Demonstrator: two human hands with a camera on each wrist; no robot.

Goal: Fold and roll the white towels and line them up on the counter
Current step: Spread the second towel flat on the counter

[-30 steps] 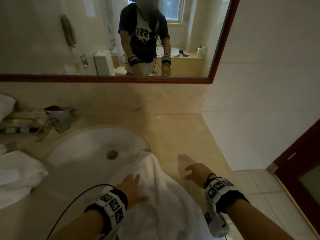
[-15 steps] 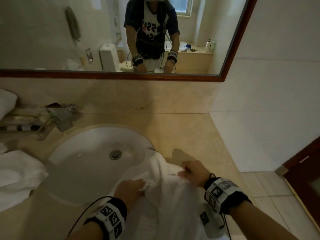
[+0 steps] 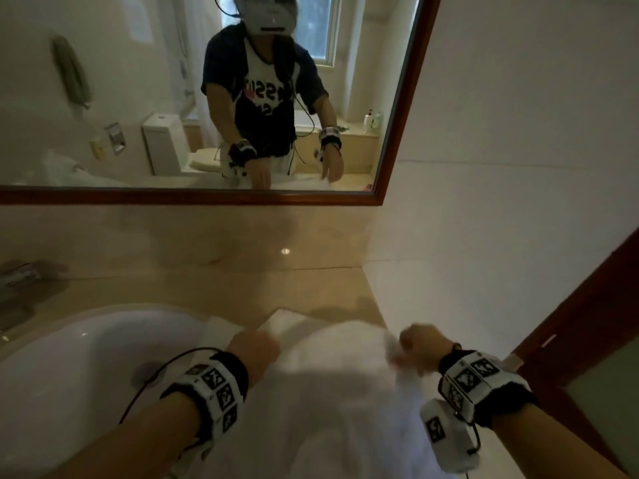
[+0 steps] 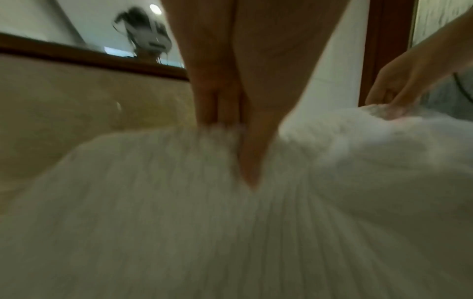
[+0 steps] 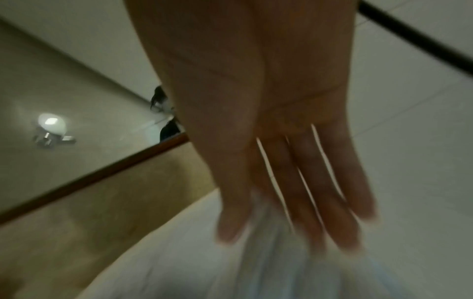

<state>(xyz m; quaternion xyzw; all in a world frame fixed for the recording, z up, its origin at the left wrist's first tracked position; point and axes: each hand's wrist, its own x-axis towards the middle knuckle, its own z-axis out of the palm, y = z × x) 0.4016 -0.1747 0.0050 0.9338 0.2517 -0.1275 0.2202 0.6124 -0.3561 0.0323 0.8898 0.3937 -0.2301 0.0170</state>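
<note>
A white towel (image 3: 332, 392) lies over the near edge of the beige counter (image 3: 276, 292), part of it hanging into the sink (image 3: 86, 357). My left hand (image 3: 254, 349) grips the towel's top edge on the left; in the left wrist view the left hand (image 4: 230, 129) pinches the white towel (image 4: 204, 232) between thumb and fingers. My right hand (image 3: 420, 344) holds the top edge on the right; in the right wrist view the right hand (image 5: 268, 218) has bunched cloth of the towel (image 5: 230, 269) between thumb and fingers. The towel is stretched between both hands.
A chrome tap (image 3: 24, 281) stands at the far left behind the sink. A wood-framed mirror (image 3: 397, 133) runs above the backsplash. The white tiled wall (image 3: 518, 202) closes the counter's right end, with a dark door frame (image 3: 570, 323) beyond it.
Both hands went from lying open on and beside the towel to gripping its top edge, then moved apart and lifted it. The head view has shifted right and closer.
</note>
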